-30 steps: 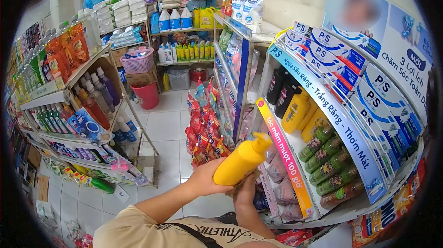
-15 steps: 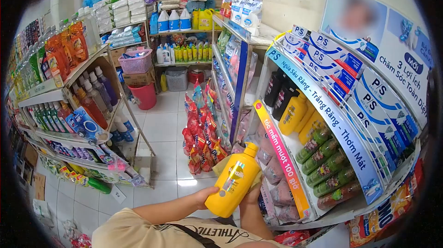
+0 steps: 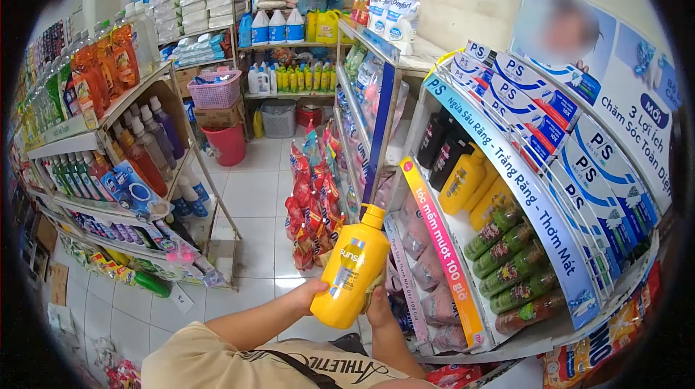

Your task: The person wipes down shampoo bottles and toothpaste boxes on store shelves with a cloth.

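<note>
Midway down a shop aisle, a person in a beige shirt (image 3: 217,360) held a yellow Sunsilk pump bottle (image 3: 351,273) in front of the body, above the tiled floor (image 3: 253,248), its label now facing the camera. A second before, the bottle had leaned far over to the right with its lettering out of sight; half a second before, it had sat closer to the display shelf (image 3: 550,335). By this moment it had moved left and stood more upright, still tipped slightly to the right.

The left hand (image 3: 308,296) gripped the lower left side, its fingers partly closed around the bottle, their tips hard to make out. The right hand (image 3: 379,308) was at the opposite side, fingers bent and partly hidden by the bottle. The yellowish cloth that had shown around the bottle half a second earlier was now mostly out of sight.

To the right, similar yellow bottles (image 3: 463,183) stood on the shelf beside rolled green packs (image 3: 507,251), behind a pink and orange strip (image 3: 441,251). Red bags (image 3: 313,215) stood on the floor beyond the held bottle.
</note>
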`<state>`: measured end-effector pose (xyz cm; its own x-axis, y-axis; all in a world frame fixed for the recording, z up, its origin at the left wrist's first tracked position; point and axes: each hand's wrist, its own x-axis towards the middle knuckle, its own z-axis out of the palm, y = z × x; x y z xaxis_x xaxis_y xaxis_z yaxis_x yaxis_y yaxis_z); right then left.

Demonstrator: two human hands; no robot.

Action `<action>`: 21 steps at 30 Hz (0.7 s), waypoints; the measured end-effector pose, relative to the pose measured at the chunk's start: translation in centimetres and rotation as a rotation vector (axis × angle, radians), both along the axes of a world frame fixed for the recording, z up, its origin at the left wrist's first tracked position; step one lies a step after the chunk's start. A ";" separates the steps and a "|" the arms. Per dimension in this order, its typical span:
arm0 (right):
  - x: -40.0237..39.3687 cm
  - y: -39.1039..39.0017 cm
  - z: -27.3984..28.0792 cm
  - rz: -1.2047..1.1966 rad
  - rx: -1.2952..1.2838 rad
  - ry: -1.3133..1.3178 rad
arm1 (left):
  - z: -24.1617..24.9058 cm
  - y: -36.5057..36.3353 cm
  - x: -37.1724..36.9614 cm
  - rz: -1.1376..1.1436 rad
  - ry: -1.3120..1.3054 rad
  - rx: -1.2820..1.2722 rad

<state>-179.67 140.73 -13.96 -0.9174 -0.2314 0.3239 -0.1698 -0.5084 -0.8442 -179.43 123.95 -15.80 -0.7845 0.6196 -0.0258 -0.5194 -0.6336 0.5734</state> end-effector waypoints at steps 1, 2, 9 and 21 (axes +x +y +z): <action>-0.3 0.1 0.9 -0.063 0.051 0.033 | 0.8 0.7 0.0 0.025 0.015 0.003; -0.7 0.5 2.0 -0.126 0.103 0.066 | 1.3 1.2 -0.1 0.048 0.031 0.006; -3.6 6.7 -1.4 -0.133 -0.079 -0.163 | 1.6 3.3 0.1 -0.044 0.098 -0.351; -5.4 6.3 1.0 -0.602 -0.072 0.079 | 0.0 6.5 -6.5 -0.286 -0.185 -0.581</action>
<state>-185.04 147.01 -12.98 -0.8530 0.3448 0.3918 -0.5055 -0.3589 -0.7846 -185.92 130.46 -15.82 -0.5417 0.6475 -0.5360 -0.7436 -0.0718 0.6647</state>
